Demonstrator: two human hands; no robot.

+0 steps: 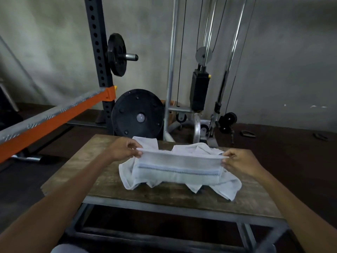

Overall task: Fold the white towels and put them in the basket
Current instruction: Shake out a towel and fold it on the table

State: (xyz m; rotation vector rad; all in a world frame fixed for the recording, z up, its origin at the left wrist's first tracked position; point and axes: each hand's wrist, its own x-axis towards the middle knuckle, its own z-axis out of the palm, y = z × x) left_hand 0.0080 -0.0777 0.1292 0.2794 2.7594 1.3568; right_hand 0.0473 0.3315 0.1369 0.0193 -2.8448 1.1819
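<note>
A white towel (177,168) with a grey-blue stitched band is stretched between both hands above a wooden table (102,181). My left hand (124,149) pinches its upper left corner. My right hand (238,162) pinches its upper right corner. The towel's lower part hangs down and rests on a rumpled heap of other white towels (197,148) lying on the table. No basket is in view.
The table has a grey metal frame (164,209). Behind it stand a black weight plate (137,115), a rack upright with an orange bar (54,115) at the left, and a cable machine (199,88) against the grey wall. Dark floor lies all around.
</note>
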